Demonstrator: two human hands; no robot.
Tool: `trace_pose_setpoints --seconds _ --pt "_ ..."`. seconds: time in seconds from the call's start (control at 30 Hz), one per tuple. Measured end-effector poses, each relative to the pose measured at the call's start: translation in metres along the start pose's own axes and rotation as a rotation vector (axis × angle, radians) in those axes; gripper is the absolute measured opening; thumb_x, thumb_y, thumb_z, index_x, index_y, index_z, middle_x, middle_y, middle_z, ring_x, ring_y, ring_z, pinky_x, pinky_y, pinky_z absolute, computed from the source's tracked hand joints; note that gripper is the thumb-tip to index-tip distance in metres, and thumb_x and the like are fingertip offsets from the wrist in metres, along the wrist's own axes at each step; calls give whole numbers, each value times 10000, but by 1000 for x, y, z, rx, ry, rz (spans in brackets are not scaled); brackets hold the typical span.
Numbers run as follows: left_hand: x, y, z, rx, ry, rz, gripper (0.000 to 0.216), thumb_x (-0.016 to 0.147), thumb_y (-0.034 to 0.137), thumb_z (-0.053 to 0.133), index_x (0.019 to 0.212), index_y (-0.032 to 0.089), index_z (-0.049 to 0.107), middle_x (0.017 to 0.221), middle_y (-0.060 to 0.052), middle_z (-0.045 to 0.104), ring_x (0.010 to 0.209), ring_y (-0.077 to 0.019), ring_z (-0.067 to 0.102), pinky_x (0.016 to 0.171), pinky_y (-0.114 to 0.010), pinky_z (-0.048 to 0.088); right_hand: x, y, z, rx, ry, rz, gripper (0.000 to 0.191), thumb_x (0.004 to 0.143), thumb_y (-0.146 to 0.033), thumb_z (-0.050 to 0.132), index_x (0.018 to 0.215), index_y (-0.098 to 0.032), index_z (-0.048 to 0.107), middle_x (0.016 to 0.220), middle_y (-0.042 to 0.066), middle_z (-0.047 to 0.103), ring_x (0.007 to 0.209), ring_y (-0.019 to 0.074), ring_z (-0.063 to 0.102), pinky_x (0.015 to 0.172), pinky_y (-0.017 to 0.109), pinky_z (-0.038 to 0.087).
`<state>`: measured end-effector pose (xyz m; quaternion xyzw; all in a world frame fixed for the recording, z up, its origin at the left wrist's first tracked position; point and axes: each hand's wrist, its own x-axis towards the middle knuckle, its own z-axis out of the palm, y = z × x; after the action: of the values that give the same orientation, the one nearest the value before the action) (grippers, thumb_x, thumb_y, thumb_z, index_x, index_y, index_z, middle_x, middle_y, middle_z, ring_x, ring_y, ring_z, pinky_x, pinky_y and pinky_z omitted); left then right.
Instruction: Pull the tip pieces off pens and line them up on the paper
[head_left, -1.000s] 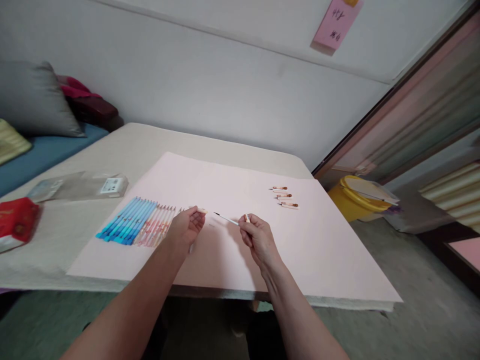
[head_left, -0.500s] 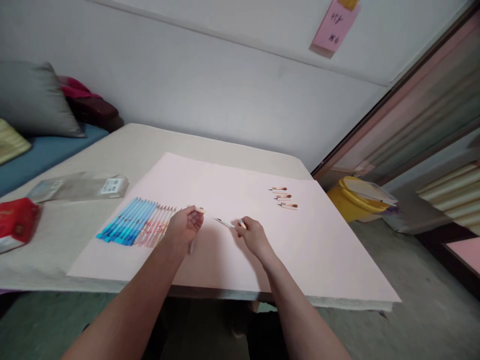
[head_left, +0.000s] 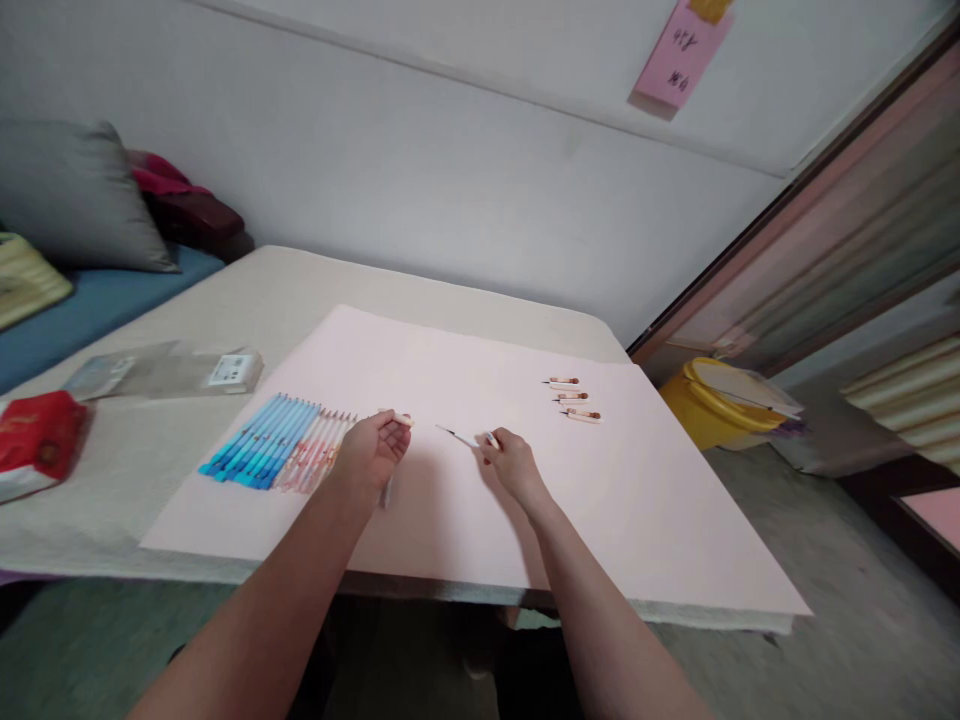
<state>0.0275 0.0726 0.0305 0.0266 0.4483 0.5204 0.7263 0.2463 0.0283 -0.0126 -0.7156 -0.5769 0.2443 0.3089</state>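
My left hand is closed around a short cream pen part, which pokes out past the fingertips. My right hand pinches a thin white pen refill whose dark tip points left toward the other hand. A small white piece also shows at the right fingers; whether it joins the refill I cannot tell. Under my left wrist lies a row of pink pens, with blue pens beside them. Another slim pale stick is partly hidden by my left wrist.
Three short pens with brown ends lie at the right on the pink sheet. A clear plastic bag and a red packet are on the left. A yellow bucket stands beyond the table's right side.
The refill in my right hand has shifted slightly right, away from my left hand. My left hand has barely moved, and the whole view has turned a little.
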Motion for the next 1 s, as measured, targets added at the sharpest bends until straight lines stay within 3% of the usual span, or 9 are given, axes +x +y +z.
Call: trace_pose_setpoints --seconds 1.0 --pt "2 0 0 -23 -11 -3 75 739 38 556 718 108 543 660 -90 636 541 -122 604 475 -204 507 9 3 9 64 48 24 130 697 -252 474 575 -209 467 603 -14 554 573 127 464 535 233 309"
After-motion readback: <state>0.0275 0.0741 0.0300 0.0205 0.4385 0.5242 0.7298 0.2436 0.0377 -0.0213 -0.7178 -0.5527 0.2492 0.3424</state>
